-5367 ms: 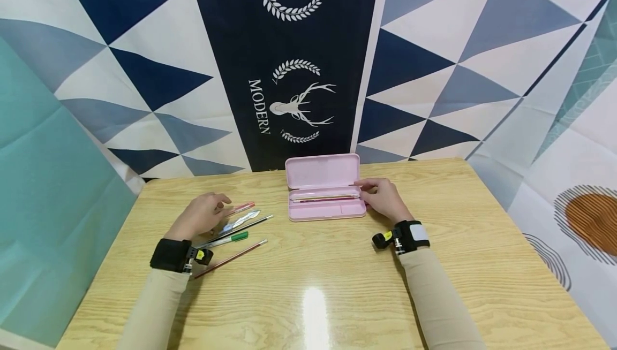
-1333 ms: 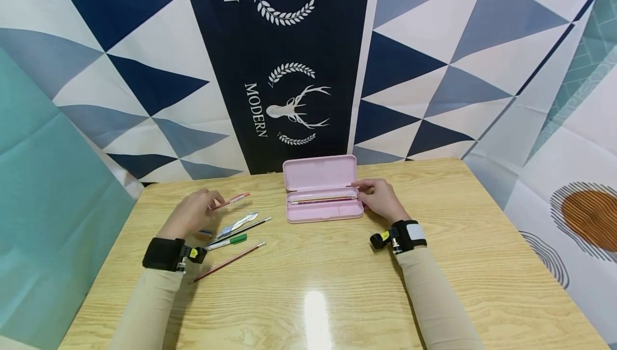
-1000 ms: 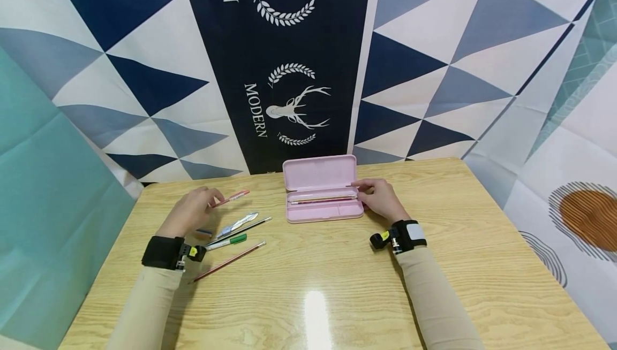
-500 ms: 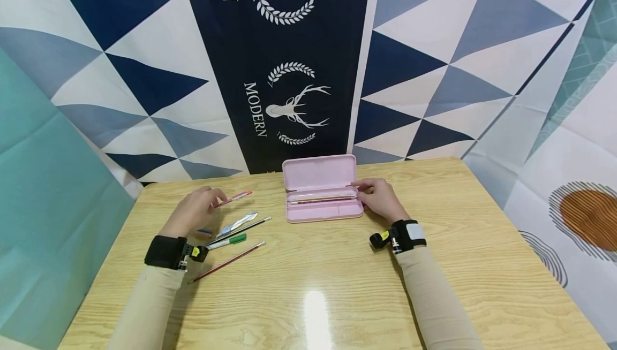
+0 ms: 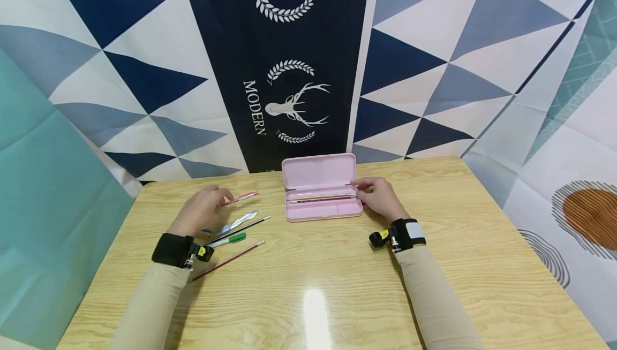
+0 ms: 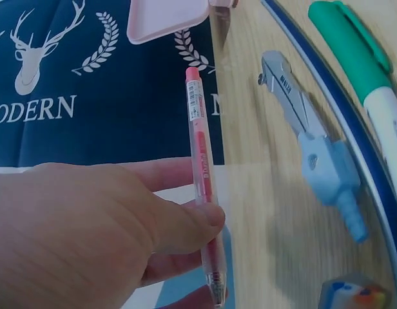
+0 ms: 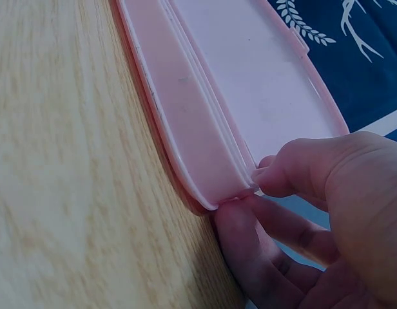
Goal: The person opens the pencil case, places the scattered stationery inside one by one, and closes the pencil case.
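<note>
In the head view my left hand [image 5: 201, 212] is at the left of the table, above several writing tools. Its thumb and fingers pinch a clear-barrelled pen with pink ends [image 6: 198, 148], the pink push-button end pointing away from the palm. Beside it lie a light-blue and grey drawing compass [image 6: 318, 151], a dark pencil [image 5: 255, 222] and a green-capped marker [image 6: 356, 55]. My right hand [image 5: 383, 200] grips the right end of an open pink pencil case [image 5: 319, 172], thumb on the rim in the right wrist view. Pencils [image 5: 323, 198] lie in its back compartment.
A reddish pencil [image 5: 230, 260] lies nearest me in the left group. The wooden table [image 5: 279, 296] meets a patterned cloth backdrop [image 5: 289, 45] right behind the case. Low in the left wrist view shows a small multicoloured object [image 6: 356, 295].
Earlier, the pen lay close to the other tools under my left hand; it is now pinched and apart from them. Lately hand and pen shifted slightly right. My right hand stays on the case.
</note>
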The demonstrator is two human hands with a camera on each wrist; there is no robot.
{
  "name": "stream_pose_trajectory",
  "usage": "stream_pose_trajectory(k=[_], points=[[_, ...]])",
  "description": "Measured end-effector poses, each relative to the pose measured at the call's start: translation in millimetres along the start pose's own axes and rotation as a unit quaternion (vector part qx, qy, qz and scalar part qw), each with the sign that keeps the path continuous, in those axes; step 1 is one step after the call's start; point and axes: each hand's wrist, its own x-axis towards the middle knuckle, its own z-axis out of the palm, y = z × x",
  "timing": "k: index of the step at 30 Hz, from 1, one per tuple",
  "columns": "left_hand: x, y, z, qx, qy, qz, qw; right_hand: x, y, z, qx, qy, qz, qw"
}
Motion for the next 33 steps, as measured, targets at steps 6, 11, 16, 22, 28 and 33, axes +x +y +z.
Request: stream_pose_trajectory(k=[6, 11, 16, 22, 28, 33], points=[[4.0, 5.1, 2.9, -0.004, 0.010, 0.001, 0.9999, 1, 0, 0, 0.000, 0.000, -0.002, 1.000], [7.6, 9.1, 5.5, -0.001, 0.016, 0.007, 0.9998, 0, -1, 0, 0.004, -0.002, -0.003, 1.000], [10.1, 11.9, 6.3, -0.003, 0.024, 0.014, 0.9996, 0, -1, 0, 0.011, -0.002, -0.004, 1.000], [13.5, 17.3, 6.2, 0.002, 0.031, 0.023, 0.9993, 0, -2, -1, 0.005, -0.003, -0.002, 1.000], [16.5, 25.1, 6.7, 0.007, 0.038, 0.023, 0.9990, -2, -4, -1, 0.000, -0.005, 0.001, 1.000], [20.8, 28.7, 7.5, 0.002, 0.046, 0.023, 0.9987, -2, -6, -3, 0.002, -0.006, 0.006, 1.000]])
